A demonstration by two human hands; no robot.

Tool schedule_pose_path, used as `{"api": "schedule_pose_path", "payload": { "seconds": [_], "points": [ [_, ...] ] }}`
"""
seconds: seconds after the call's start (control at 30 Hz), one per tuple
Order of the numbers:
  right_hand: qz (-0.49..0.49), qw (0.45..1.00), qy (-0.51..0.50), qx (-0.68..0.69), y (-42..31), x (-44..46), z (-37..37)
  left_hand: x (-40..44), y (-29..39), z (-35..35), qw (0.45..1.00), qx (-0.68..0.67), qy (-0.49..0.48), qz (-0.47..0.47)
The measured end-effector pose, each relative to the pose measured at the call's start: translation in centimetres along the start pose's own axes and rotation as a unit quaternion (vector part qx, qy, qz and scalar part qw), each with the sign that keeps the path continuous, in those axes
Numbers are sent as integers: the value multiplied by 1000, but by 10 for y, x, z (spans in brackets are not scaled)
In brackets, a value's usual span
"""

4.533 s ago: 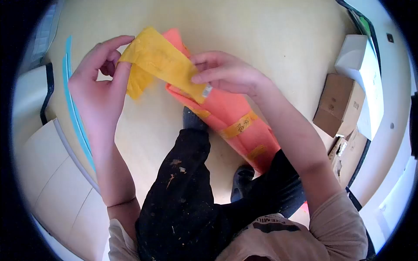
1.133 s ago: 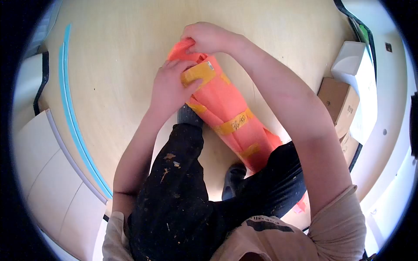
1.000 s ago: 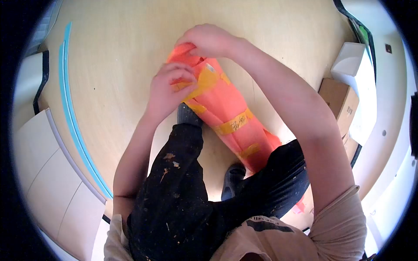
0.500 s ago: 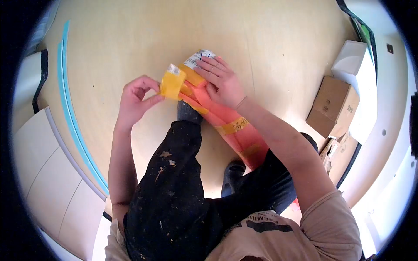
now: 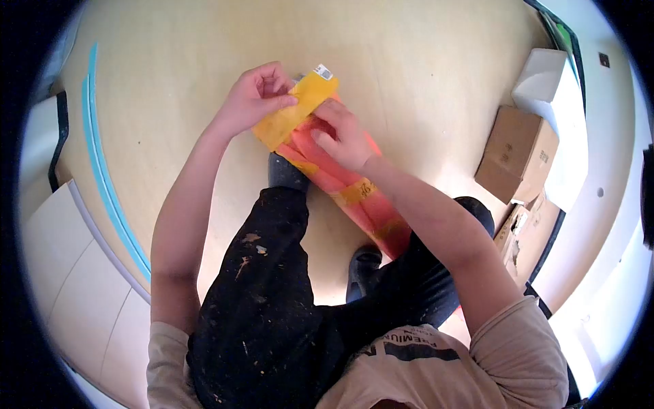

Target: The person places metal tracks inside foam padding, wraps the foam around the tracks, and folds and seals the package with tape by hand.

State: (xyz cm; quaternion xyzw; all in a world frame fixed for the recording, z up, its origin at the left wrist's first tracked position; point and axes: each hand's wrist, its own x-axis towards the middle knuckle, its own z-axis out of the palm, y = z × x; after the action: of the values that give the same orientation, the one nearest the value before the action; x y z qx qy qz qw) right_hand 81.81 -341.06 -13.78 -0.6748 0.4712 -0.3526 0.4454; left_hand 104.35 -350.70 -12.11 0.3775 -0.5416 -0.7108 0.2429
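Note:
A long red-wrapped package [image 5: 351, 174] slants from beside my knee up to its far end, bound with bands of yellow tape [image 5: 354, 191]. My left hand [image 5: 262, 99] pinches a wide yellow tape strip [image 5: 286, 121] at that far end. The strip stands lifted across the end, and a small white label piece [image 5: 323, 71] clings to its upper corner. My right hand [image 5: 345, 135] grips the package just below the strip, its fingers bent and the fingertips partly hidden by the tape.
Below the package are my dark boots [image 5: 289, 172] on the pale wooden floor [image 5: 409, 68]. Brown cardboard boxes [image 5: 512, 153] and a white block [image 5: 539, 76] stand along the right. Light blue strips [image 5: 102, 163] lie at left, near white panels [image 5: 75, 259].
My left hand has moved up and right with the tape strip, which now covers the package's end and most of its white label. My right hand has slid slightly down, its fingers more bent.

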Motion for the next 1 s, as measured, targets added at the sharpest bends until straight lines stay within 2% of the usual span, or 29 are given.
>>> {"api": "schedule_pose_path", "payload": {
  "seconds": [0.03, 0.1, 0.13, 0.2, 0.33, 0.4, 0.47, 0.53, 0.6, 0.73, 0.8, 0.9, 0.93, 1.0],
  "points": [
    [2, 1000, 2, -1, 0, -1, 0, 5, -2, 3, 1000, 8, 5, 1],
    [94, 990, 25, 105, -3, 2, 2, 11, -8, 7, 1000, 17, 9, 4],
    [94, 990, 26, 104, -1, 5, 4, 13, -11, 9, 1000, 19, 15, -5],
    [254, 943, 62, 207, 5, 14, 7, 14, -18, 10, 999, 21, 20, -13],
    [273, 923, 98, 254, 13, 38, -5, 15, -23, 5, 998, 57, 22, -13],
    [277, 943, 91, 159, 26, 42, -7, 16, -24, 8, 996, 81, 15, -33],
    [305, 936, 84, 157, 35, 49, -6, 17, -24, 16, 994, 71, 78, 4],
    [332, 928, 73, 154, 38, 51, -4, 17, -21, 22, 992, 90, 91, -1],
    [333, 931, 122, 91, 33, 54, -1, 15, -22, 21, 988, 112, 107, -6],
    [356, 926, 123, 19, 24, 54, 1, 13, -28, 19, 967, 228, 111, -26],
    [187, 948, 132, -222, 32, 50, 10, 12, -28, 23, 954, 271, 125, -29],
    [145, 940, 140, -274, 40, 43, 17, 4, -30, 28, 955, 251, 159, -13],
    [146, 941, 139, -272, 42, 40, 17, -1, -31, 28, 937, 306, 167, 8],
    [243, 945, 141, -167, 49, 40, 11, -3, -38, 25, 915, 361, 176, 31]
  ]
}}
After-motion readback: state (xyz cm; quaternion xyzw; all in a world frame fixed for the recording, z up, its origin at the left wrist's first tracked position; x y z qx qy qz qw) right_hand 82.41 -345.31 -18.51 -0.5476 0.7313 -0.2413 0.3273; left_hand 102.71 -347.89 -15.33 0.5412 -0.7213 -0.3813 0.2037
